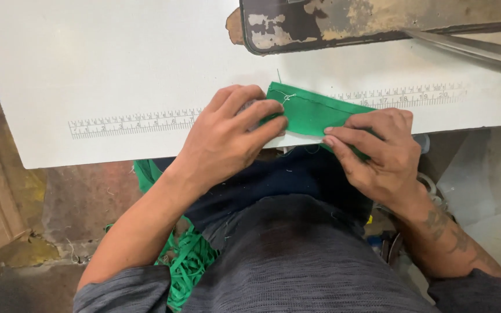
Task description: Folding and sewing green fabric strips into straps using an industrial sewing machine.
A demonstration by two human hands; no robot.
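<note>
Light is even and fairly bright, diffuse, from above — no hard glare. The white table reads near overexposed at upper left, detail washed out. Soft, short shadows sit under the left hand and right hand along the table edge. The green cloth is saturated and sharp, stitching visible. The floor below is dimmer and slightly soft. Mild wide-angle stretch at the frame edges — the dark sleeves at the bottom corners look blurred.
</note>
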